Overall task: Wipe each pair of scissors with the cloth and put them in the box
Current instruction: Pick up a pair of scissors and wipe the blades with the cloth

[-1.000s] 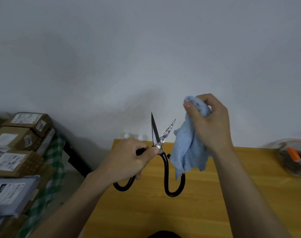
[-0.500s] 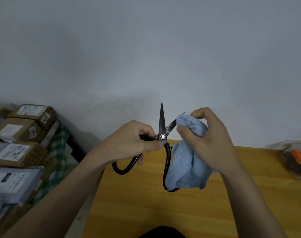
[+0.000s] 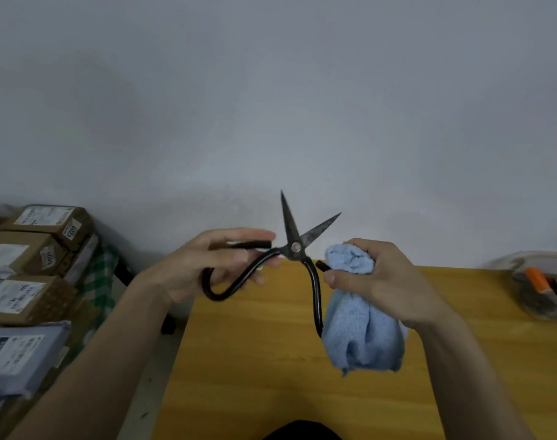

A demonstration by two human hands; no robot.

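Mid-wipe on black steel scissors (image 3: 294, 246), held up above the wood surface (image 3: 270, 360), blades splayed and dull, spotted. My left hand (image 3: 220, 265) has fingers curled through one looped handle; my right hand (image 3: 378, 281) bunches the fluffy blue cloth (image 3: 362, 338) beside the other loop. Next, I reckon: pinch cloth onto a blade, away from the edge; box not identifiable.

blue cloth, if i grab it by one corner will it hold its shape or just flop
Probably flops: the cloth already sags in soft folds below the right hand bunching it. Its fluffy pile suggests it is light and unlikely to slip from a grip.
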